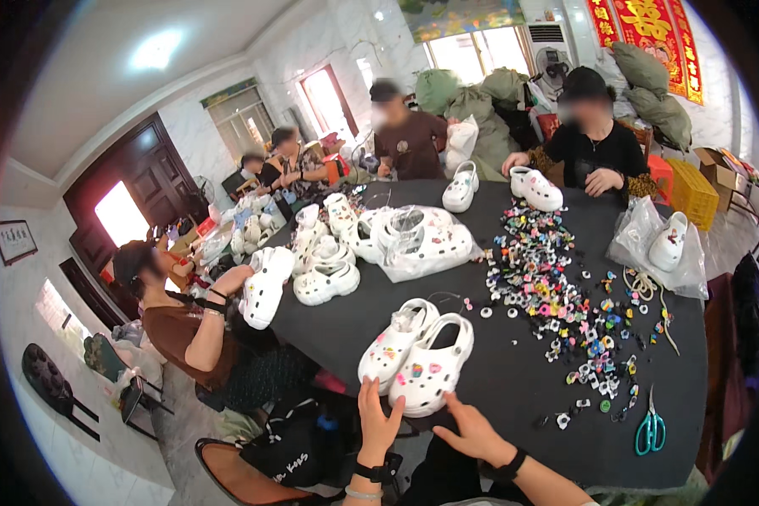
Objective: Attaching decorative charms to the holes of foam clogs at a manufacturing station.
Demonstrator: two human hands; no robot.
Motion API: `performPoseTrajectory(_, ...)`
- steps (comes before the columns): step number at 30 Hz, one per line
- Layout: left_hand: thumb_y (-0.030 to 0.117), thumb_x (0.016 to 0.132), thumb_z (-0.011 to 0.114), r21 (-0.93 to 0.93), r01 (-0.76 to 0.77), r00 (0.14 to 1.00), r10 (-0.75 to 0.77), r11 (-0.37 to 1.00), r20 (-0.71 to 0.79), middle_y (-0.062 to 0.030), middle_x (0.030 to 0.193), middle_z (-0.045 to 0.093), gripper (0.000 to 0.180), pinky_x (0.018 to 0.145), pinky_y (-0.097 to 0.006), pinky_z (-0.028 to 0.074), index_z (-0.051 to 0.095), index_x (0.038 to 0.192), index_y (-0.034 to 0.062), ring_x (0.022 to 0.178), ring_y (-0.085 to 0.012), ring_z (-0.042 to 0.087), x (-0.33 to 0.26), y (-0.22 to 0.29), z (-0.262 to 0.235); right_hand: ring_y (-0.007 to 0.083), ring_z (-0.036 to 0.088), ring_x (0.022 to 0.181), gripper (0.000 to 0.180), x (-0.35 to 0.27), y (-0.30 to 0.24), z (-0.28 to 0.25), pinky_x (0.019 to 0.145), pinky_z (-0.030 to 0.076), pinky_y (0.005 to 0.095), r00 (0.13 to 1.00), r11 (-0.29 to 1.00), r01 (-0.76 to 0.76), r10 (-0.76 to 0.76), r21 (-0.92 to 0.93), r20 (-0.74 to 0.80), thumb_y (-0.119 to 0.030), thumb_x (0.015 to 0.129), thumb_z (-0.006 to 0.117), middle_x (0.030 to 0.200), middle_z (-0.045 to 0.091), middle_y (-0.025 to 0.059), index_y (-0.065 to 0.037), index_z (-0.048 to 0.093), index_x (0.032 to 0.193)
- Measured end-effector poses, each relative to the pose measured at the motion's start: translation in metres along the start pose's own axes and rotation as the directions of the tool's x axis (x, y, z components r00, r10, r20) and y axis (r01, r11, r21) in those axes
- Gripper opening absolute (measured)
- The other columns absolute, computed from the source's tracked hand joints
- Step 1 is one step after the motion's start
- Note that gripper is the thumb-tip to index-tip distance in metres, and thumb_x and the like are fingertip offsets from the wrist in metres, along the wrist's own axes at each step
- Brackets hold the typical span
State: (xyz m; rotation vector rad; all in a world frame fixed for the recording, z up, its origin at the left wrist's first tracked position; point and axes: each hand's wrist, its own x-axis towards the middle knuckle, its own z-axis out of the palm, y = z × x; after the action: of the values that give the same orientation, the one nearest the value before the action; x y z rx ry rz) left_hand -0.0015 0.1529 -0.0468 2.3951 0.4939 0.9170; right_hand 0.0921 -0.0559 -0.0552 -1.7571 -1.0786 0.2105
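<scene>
In front of me on the dark tabletop stands a pair of white clogs, toes toward me. Colourful charms dot the left clog (384, 354) and the right clog (422, 384), and clear plastic is tucked into the left one. My left hand (378, 426) has its fingers stretched out at the left clog's toe, by the gap between the two shoes. At the right clog's front edge, my right hand (474, 437) is spread with thumb and forefinger apart. Neither hand is closed round a shoe.
Loose charms (535, 278) cover the table's right half, with teal-handled scissors (650, 432) near its edge. Bagged white clogs (426, 244) lie farther back. A person at left (198, 325) holds a white clog (266, 287); others work across the table. A chair (228, 472) stands at lower left.
</scene>
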Motion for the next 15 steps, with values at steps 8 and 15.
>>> performPoseTrajectory(8,0.042,0.076,0.077,0.326,-0.220,0.976,0.205,0.919,0.080,-0.0263,0.150,0.034,0.083,0.110,-0.063,0.025,0.044,0.145,0.0105,0.136,-0.0482,0.033,0.019,0.029,0.013,0.0376,0.063,0.108,0.084,0.022,0.027,0.035,0.090,0.050,0.0416,0.986,0.996,-0.092,0.090,0.005,0.137,-0.026,0.090,0.069,0.128,0.059,0.0253,0.008,0.021,0.150)
performPoseTrajectory(15,0.044,0.065,0.082,0.421,-0.187,0.982,0.160,0.888,0.099,-0.0212,0.143,0.045,0.082,0.106,-0.053,0.030,0.054,0.140,0.0264,0.131,-0.0395,0.041,0.048,0.041,0.016,0.0325,0.054,0.124,0.097,-0.008,0.011,0.013,0.097,0.046,0.0410,0.976,0.922,-0.209,0.174,0.326,0.134,-0.019,0.090,0.070,0.155,0.029,0.0290,0.005,0.000,0.155)
